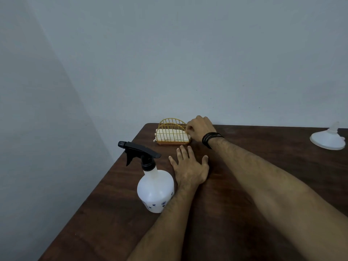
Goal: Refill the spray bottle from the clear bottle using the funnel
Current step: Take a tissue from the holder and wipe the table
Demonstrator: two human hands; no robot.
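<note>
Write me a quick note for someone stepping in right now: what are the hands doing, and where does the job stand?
Left hand: flat and open on the table, beside the spray bottle.
Right hand: fingers curled at the napkins in the wire holder; hard to say whether it grips.
Funnel: upside down, far right.
Clear bottle: not in view.
Done: nothing; the sprayer top is still on.
Left: remove top, fit funnel, pour.

This looks like a plain room in a home, though it is not certain. A dark wooden table (244, 185) stands in the corner against bare grey-blue painted walls (169, 53). On it is a small yellow wire napkin holder (172, 131) with folded napkins, a usual household thing.
</note>
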